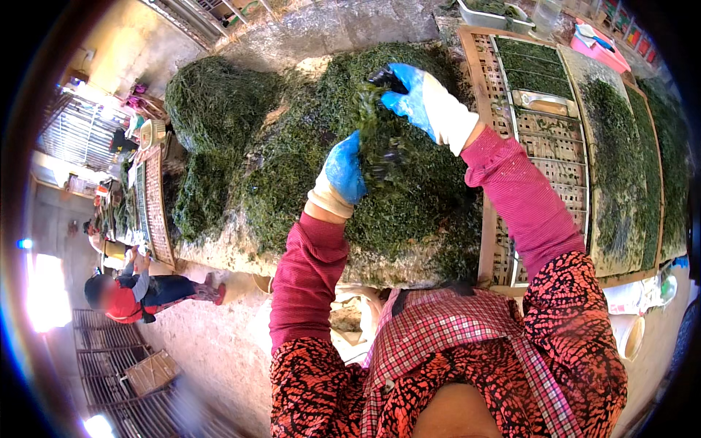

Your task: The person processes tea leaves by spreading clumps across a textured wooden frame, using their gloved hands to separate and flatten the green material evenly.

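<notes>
Both my hands wear blue-coated gloves with white cuffs. My right hand (419, 104), its fingertips dark, grips strands of wet green seaweed (367, 104) that blur in the air. Lower and to the left, my left hand (345, 169) touches the side of this loose clump; its fingers are partly hidden, so its grip does not show. Beneath both hands spreads a thick layer of chopped-looking seaweed (296, 191) on a pale worktop (219, 252). A taller heap of stringy seaweed (213, 104) rises at the left.
Right of my hands lies a perforated board (495, 241) with a wired metal frame (585, 213) and a wooden-gripped tool (545, 103). Beyond are a seaweed-smeared board (608, 257), a pink basin (602, 55) and a grey tub (495, 22). A co-worker (131, 306) stands at another bench, far left.
</notes>
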A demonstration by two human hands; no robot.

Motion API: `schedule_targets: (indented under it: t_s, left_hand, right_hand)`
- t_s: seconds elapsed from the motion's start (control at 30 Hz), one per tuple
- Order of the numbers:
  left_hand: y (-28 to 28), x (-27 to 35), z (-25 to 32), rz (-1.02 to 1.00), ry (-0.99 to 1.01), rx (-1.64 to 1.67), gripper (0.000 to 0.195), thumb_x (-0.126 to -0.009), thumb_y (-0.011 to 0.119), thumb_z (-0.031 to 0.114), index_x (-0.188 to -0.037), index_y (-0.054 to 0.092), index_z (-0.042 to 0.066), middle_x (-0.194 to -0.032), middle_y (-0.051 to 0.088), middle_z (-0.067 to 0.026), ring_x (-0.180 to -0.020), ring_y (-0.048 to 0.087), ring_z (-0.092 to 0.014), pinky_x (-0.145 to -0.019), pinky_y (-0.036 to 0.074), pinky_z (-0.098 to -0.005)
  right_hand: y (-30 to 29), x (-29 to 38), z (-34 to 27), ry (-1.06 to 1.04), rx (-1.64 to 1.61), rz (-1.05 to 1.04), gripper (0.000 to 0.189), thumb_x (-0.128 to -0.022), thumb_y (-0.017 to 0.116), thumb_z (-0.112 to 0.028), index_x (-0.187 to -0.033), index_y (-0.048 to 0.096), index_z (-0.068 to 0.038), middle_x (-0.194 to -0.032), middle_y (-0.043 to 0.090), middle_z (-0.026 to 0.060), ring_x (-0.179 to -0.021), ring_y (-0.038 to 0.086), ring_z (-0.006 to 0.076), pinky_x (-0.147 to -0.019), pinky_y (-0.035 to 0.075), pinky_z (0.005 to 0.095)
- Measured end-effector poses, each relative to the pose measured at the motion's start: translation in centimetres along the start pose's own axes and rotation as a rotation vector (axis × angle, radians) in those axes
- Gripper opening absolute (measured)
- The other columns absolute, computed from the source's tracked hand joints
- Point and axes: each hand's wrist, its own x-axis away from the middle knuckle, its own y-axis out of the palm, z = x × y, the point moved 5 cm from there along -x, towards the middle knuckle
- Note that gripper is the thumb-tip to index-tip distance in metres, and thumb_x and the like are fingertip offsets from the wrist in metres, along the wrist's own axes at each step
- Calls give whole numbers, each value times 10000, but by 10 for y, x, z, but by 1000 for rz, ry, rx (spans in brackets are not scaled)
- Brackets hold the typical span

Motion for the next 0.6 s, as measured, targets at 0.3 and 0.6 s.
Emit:
schedule_targets:
  t_s: [0.3, 0.6]
  left_hand:
    - [47, 28, 54, 414, -81, -64, 306, -1032, 468, 258, -1238, 633, 104, -904, 707, -29, -633, 621, -107, -503, 517, -258]
    - [54, 40, 77, 140, 204, -567, 406, -1011, 501, 88, -1417, 504, 83, -1138, 662, -53, -831, 632, -100, -689, 564, -252]
  right_hand:
    - [-6, 84, 96, 173, 104, 307, 329, -925, 586, -88, -1234, 603, 21, -910, 652, 60, -745, 539, 111, -677, 471, 277]
    - [29, 148, -3, -479, 623, 274, 471, -725, 677, -87, -1193, 655, -139, -1084, 623, 145, -929, 595, 370, -760, 522, 470]
